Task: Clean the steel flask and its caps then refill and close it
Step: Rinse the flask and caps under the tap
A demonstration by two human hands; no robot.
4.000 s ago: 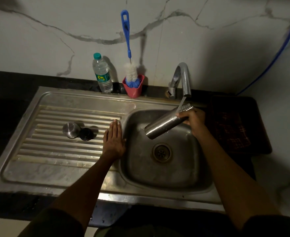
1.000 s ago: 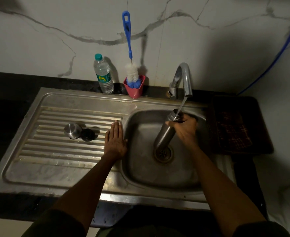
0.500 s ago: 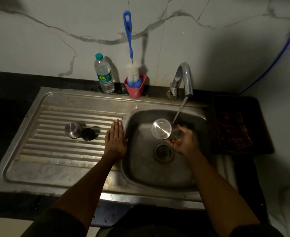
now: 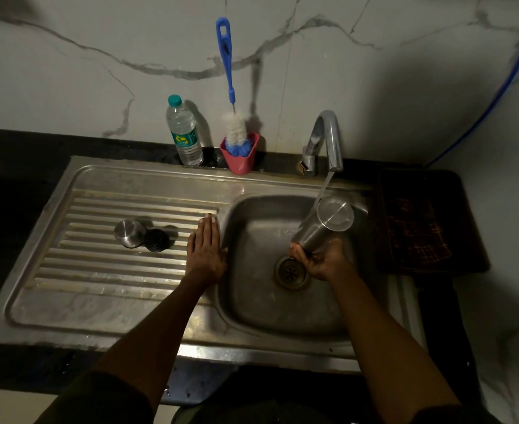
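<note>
Flask (image 4: 322,226) in right hand (image 4: 322,263) tilts over basin, near tap (image 4: 328,139).

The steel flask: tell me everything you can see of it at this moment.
The flask is a plain brushed-steel cylinder with no cap on it. It is held over the sink basin, tilted with its flat round base up toward the camera and its mouth end down, hidden in the right hand, which grips it there. The stream from the tap meets its upper side near the base. Nothing else touches it.
</note>
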